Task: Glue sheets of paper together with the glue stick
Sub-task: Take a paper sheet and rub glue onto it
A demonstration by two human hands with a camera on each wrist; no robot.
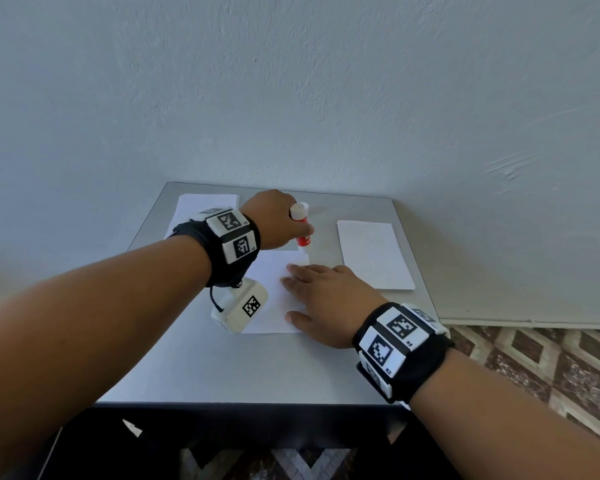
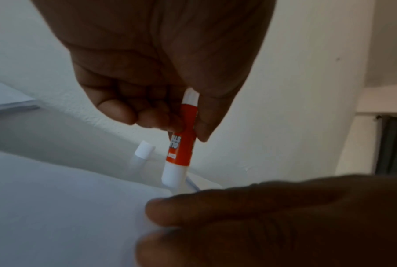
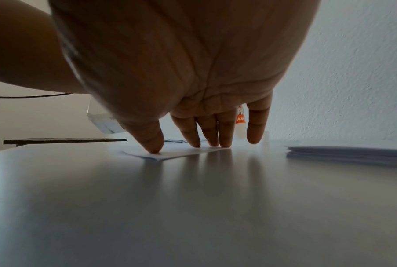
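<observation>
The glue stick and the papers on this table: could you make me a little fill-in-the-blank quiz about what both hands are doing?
1. The glue stick is held by the person's ____ hand.
2. The right hand lies flat with straight fingers on the middle ____.
3. The glue stick's tip points ____ at the far edge of the middle sheet.
4. The body of the glue stick is white and ____.

Missing words: left; sheet; down; red
</observation>
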